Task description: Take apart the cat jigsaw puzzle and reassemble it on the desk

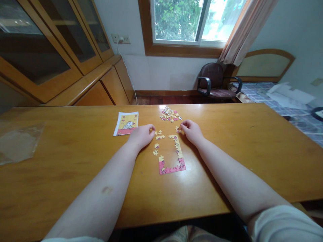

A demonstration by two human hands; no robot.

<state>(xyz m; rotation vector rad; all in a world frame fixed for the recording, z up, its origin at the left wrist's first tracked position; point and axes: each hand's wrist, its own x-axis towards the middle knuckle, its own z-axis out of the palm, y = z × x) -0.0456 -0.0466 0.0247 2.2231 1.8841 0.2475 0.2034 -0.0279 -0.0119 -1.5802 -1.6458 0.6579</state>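
Note:
A partly joined jigsaw frame (172,170) lies on the table, pink along its near edge and yellow up the right side. Several loose yellow pieces (155,153) lie along its left side. My left hand (141,136) rests beyond the upper left corner, fingers curled together beside two small loose pieces (159,132). Whatever its fingertips hold, if anything, is hidden. On the other side, my right hand (192,131) is closed in a pinch at a small puzzle piece (180,131), next to another piece (177,128). Farther back is a heap of puzzle pieces (169,115).
A printed reference picture of a white duck (127,123) lies left of my left hand. Clear plastic wrapping (20,144) is on the far left of the wooden table (252,144). Beyond the table stand a cabinet (106,84), an office chair (213,79) and a bed (290,101).

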